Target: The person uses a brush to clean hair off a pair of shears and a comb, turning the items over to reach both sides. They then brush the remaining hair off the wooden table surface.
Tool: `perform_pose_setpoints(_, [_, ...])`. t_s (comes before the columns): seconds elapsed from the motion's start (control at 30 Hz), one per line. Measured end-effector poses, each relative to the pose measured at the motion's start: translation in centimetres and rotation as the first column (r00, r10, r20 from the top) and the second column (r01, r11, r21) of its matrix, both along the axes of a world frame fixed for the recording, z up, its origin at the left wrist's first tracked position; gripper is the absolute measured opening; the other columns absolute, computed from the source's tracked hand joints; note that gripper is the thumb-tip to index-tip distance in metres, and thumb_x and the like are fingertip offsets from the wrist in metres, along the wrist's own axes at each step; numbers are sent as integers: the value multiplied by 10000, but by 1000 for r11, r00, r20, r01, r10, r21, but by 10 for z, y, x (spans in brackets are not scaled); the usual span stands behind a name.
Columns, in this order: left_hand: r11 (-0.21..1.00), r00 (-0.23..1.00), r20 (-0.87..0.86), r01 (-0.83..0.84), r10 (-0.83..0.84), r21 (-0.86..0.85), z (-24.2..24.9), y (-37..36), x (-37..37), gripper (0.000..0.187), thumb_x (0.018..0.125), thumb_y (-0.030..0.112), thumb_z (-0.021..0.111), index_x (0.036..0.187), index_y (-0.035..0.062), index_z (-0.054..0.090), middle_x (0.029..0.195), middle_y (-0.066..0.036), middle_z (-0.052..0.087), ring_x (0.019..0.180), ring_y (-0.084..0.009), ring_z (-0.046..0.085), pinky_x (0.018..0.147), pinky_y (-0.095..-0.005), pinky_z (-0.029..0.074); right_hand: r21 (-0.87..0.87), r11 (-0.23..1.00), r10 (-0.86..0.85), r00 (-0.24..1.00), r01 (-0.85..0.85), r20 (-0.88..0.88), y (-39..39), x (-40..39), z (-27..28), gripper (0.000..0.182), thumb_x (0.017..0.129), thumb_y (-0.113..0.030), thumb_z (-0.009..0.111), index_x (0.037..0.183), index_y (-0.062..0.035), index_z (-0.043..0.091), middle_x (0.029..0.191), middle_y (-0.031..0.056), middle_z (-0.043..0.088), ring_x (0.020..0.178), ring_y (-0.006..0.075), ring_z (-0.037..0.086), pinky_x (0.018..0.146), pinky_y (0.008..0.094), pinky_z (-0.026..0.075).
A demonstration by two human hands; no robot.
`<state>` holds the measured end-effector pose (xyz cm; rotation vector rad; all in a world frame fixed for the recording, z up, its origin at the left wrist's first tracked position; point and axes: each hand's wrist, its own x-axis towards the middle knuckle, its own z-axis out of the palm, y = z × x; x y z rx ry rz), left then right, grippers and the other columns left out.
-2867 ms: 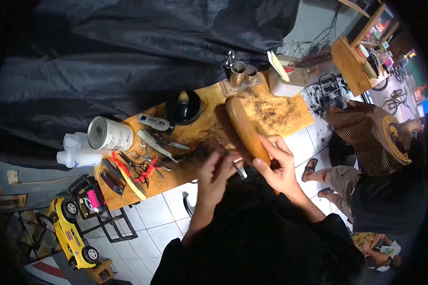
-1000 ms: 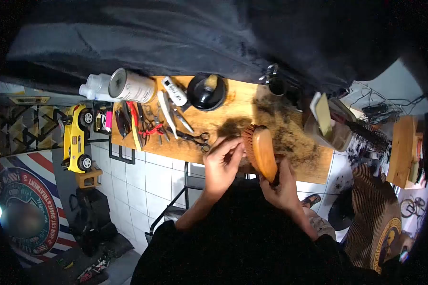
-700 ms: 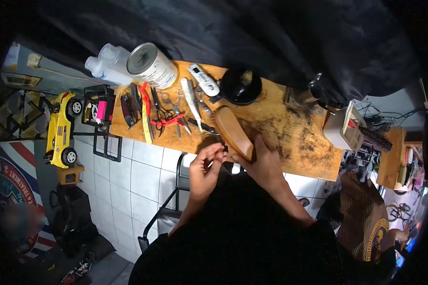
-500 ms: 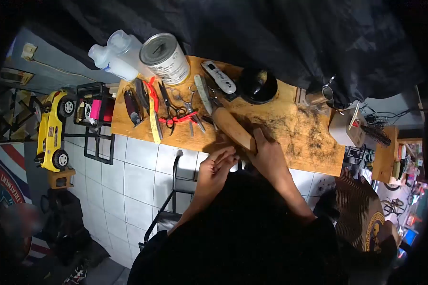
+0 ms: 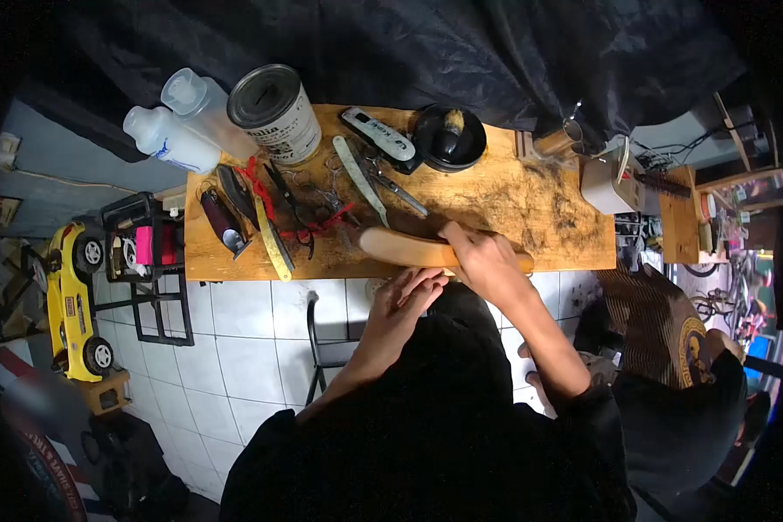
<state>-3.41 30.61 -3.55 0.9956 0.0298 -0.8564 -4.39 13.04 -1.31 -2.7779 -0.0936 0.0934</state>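
My right hand (image 5: pixel 483 261) is closed around a long, curved wooden brush (image 5: pixel 409 249), gripping it toward its right end. The smooth wooden back faces up and lies level over the front edge of the wooden table; its underside is hidden. Just below the brush is my left hand (image 5: pixel 402 303), palm turned up with loosely bent fingers, the fingertips right at the brush's lower edge. Behind the brush lie a pale straight razor (image 5: pixel 360 178) and scissors (image 5: pixel 398 190). Dark hair clippings (image 5: pixel 539 209) are scattered over the table to the right.
Left on the table are a yellow razor (image 5: pixel 272 242), a dark hair clipper (image 5: pixel 224 223) and black scissors (image 5: pixel 293 209). Toward the back stand bottles (image 5: pixel 170 139), a tin can (image 5: pixel 276 117), a white clipper (image 5: pixel 378 137) and a black bowl (image 5: pixel 471 143). Another person (image 5: pixel 679 426) sits at right.
The brush has swung from slanting to nearly level and come toward the table's front edge. My right hand stays on it, and the view has shifted, showing the table further left.
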Motion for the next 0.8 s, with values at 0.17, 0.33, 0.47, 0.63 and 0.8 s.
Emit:
perform_pose_setpoints(0.17, [999, 997, 66, -35, 34, 15, -1, -1, -6, 344, 970, 144, 473, 1213, -99, 485, 1201, -161, 550, 1097, -209, 552, 998, -319, 427, -133, 970, 220, 968, -204, 121, 0, 13, -5, 246, 756, -10, 543, 997, 24, 509, 954, 210, 620, 793, 352, 644, 638, 405, 523])
perform_pose_setpoints(0.33, [997, 991, 110, -82, 80, 9, 6, -5, -8, 358, 978, 152, 457, 1238, -94, 456, 1222, -183, 533, 1122, -231, 541, 1007, -325, 425, -139, 960, 238, 970, -243, -53, 0, 30, 5, 264, 802, -79, 558, 1047, 14, 535, 752, 231, 624, 742, 369, 645, 662, 427, 515])
perform_pose_setpoints(0.47, [995, 992, 72, -102, 101, 18, 0, -10, -9, 392, 986, 176, 442, 1280, -79, 401, 1252, -204, 504, 1168, -255, 518, 1019, -345, 416, 2, 981, 189, 959, -193, -213, -14, 36, 23, 437, 723, -169, 678, 1078, 42, 534, 736, 259, 614, 768, 412, 627, 684, 455, 500])
perform_pose_setpoints(0.63, [994, 986, 126, -112, 113, -17, 2, -32, -8, 455, 989, 266, 440, 1296, -64, 380, 1267, -194, 490, 1188, -262, 489, 1032, -376, 385, 153, 978, 154, 985, -140, -80, -40, 35, 48, 542, 652, -166, 716, 1098, 84, 538, 734, 290, 604, 752, 396, 635, 662, 436, 498])
perform_pose_setpoints(0.8, [912, 965, -248, -172, 80, -373, -1, -83, -2, 466, 996, 406, 349, 1250, 22, 423, 1230, -122, 493, 1137, -211, 487, 976, -339, 398, 370, 906, -117, 961, 207, -252, -54, 25, 64, 502, 632, -126, 739, 1052, 81, 559, 768, 229, 641, 730, 260, 663, 647, 342, 509])
